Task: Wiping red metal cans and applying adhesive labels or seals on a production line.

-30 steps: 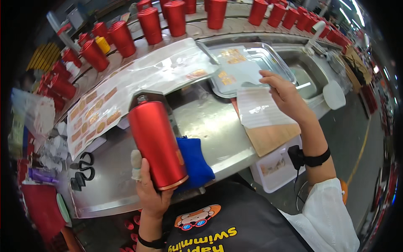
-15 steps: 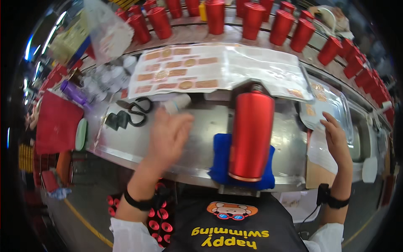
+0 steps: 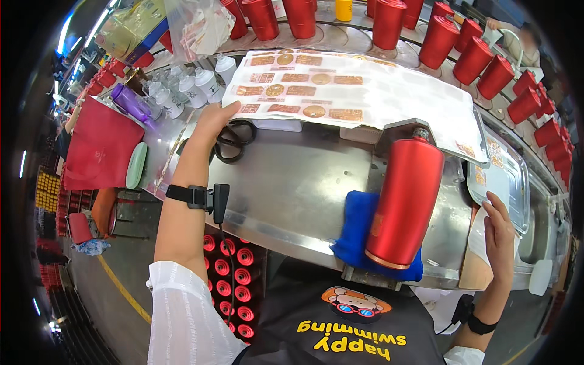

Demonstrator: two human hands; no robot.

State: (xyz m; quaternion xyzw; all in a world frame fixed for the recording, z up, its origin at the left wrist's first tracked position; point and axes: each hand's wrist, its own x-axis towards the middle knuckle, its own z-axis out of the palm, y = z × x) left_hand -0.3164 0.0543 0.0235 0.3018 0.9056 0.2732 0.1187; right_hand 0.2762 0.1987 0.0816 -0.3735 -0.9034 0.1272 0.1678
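Note:
My left hand [image 3: 213, 120] is at the lower left corner of the printed sheet [image 3: 316, 91], just below a white-capped small bottle [image 3: 208, 86]. Its thumb lies by the sheet's edge; most of the fingers are hidden, so I cannot tell if they grip anything. Black-handled scissors [image 3: 232, 145] lie beside that wrist. A glossy red metal bottle [image 3: 406, 201] rests on a blue cloth [image 3: 353, 230], its neck end at a metal bracket [image 3: 398, 135]. Further right, my right hand [image 3: 500, 226] is raised with fingers stretched, holding nothing, near a clear plastic tray [image 3: 517, 173].
Small bottles [image 3: 171, 104] and a purple bottle [image 3: 129, 102] crowd the left. Red bottles [image 3: 439, 41] line a conveyor [image 3: 340, 36] behind the sheet. A maroon board [image 3: 100, 146] hangs left. Red items [image 3: 242, 275] stand below the bench. Another person [image 3: 520, 48] is far right.
My left hand has moved forward and left, to the sheet's corner. The small white cylinder beside it has gone from its place. The view has shifted left; the red bottle remains on the cloth.

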